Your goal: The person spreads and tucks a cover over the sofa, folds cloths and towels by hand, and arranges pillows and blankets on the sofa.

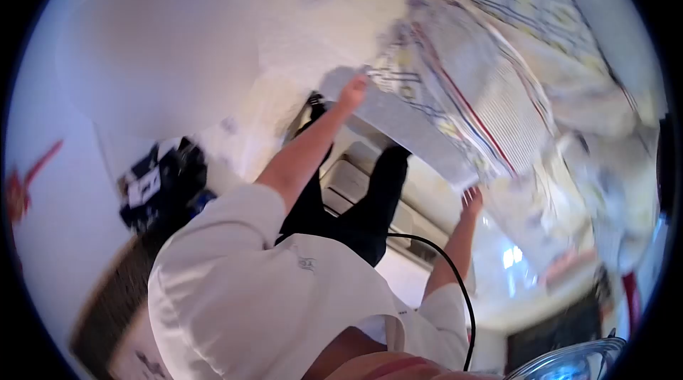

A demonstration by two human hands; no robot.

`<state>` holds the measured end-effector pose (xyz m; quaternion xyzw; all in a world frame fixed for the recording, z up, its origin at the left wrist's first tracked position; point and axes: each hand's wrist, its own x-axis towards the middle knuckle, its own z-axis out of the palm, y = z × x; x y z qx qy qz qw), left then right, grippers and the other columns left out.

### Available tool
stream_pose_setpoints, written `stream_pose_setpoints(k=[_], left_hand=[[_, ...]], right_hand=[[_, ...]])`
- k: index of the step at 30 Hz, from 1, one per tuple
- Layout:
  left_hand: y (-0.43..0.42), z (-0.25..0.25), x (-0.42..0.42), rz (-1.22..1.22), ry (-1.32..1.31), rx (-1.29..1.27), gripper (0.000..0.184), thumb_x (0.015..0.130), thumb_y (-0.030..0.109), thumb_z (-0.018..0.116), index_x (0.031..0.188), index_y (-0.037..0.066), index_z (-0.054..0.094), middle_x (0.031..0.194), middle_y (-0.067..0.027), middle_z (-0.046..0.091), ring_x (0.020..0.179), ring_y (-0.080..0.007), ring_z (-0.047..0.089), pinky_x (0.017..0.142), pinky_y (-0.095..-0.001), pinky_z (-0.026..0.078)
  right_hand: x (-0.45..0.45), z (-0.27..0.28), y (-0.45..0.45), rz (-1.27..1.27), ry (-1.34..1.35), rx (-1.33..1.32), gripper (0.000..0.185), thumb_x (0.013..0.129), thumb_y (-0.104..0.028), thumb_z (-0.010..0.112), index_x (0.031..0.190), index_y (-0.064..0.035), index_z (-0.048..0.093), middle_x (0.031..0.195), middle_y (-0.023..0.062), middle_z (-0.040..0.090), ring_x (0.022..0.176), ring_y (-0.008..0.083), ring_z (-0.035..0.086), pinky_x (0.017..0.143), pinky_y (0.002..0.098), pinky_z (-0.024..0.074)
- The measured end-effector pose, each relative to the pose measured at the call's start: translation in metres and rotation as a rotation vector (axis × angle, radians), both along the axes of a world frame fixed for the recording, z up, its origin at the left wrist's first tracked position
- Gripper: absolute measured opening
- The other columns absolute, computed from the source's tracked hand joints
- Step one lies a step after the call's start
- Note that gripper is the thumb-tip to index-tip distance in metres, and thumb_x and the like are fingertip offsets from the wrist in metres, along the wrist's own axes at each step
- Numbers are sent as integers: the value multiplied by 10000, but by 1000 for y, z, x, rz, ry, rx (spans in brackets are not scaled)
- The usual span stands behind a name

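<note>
A pale grey cloth (pixel 405 120) stretches in a band between my two hands. My left hand (pixel 353 92) is closed at its upper left end. At the lower right end my right hand (pixel 471 200) has its fingers bent at the cloth's edge; blur hides the exact grip. Beyond the band lies rumpled bedding (pixel 491 88) with red and blue stripes and fine ribbing. A blue and yellow checked pattern shows along part of it.
My dark-trousered legs (pixel 388 174) stand below the cloth, near beige boxy shapes (pixel 346 179). A black cable (pixel 455 273) curves beside my right arm. Dark piled items (pixel 160 184) sit at left, and a red object (pixel 21 191) is at far left.
</note>
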<state>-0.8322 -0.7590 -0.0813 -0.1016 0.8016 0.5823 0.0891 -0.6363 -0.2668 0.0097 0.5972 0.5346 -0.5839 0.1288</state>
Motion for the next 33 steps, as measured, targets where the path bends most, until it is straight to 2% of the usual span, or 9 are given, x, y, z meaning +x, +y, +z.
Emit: stream_pose_setpoints(k=[1, 4, 6, 8, 12, 14, 20, 25, 33], left_hand=[[3, 18, -12, 60, -194, 126, 198, 861, 123, 509, 1046, 57, 525, 847, 3, 557, 786, -117, 520, 714, -234, 424], [29, 129, -47, -17, -26, -189, 422, 768, 209, 631, 1131, 50, 488, 1047, -110, 530, 961, -240, 507, 810, -330, 427], [54, 180, -77, -82, 129, -361, 569, 717, 257, 678, 1201, 59, 455, 1188, -159, 484, 1072, -296, 470, 853, -377, 420], [79, 202, -99, -304, 279, -511, 789, 628, 278, 742, 1305, 155, 355, 1367, -115, 287, 1200, -329, 331, 920, -459, 367], [125, 194, -113, -875, 306, -879, 946, 501, 292, 809, 1312, 286, 322, 1395, -44, 211, 1245, -299, 272, 890, -554, 345], [137, 183, -117, -814, 301, -896, 939, 486, 278, 812, 1295, 293, 336, 1385, -29, 216, 1236, -293, 279, 883, -542, 356], [137, 195, -122, -698, 165, -789, 609, 559, 134, 744, 1099, 221, 475, 1190, -19, 392, 1117, -265, 394, 865, -474, 361], [129, 256, -121, -678, 298, -920, 330, 689, 117, 628, 989, 130, 493, 997, -31, 497, 987, -235, 483, 883, -446, 350], [105, 327, -172, -397, 426, -699, 262, 764, 74, 547, 1013, 59, 466, 942, -150, 536, 849, -345, 531, 743, -394, 425]], right_hand=[[-5, 22, -13, -24, 30, 11, 494, 875, -385, 386, 1270, -88, 390, 1198, 114, 507, 1034, 245, 528, 864, 366, 423], [-31, 64, -44, 48, 89, 298, 430, 836, -249, 527, 1212, -68, 424, 1079, 97, 559, 948, 214, 548, 746, 340, 460], [-62, 72, -47, 560, 305, 868, 614, 772, -195, 634, 1290, -37, 347, 1250, 206, 402, 1080, 303, 471, 869, 390, 415], [-122, 118, -58, 980, 393, 1055, 744, 711, -264, 695, 1320, -60, 320, 1327, 238, 308, 1218, 381, 313, 969, 441, 316], [-172, 72, -47, 1031, 327, 1034, 862, 610, -302, 756, 1330, -121, 318, 1360, 219, 261, 1240, 421, 243, 999, 484, 256], [-177, 70, -49, 1036, 259, 1030, 878, 579, -312, 770, 1323, -152, 331, 1354, 205, 271, 1225, 419, 267, 993, 493, 264], [-182, 120, -16, 1133, 233, 1109, 360, 617, -29, 610, 962, -132, 585, 973, 24, 523, 945, 247, 490, 786, 439, 392], [-172, 156, 9, 1177, 478, 843, 372, 632, 36, 536, 993, -48, 571, 970, 135, 551, 934, 319, 513, 832, 381, 410], [-255, 254, 14, 1072, 435, 799, 280, 719, -85, 548, 995, -33, 556, 861, 195, 600, 798, 370, 573, 709, 413, 457]])
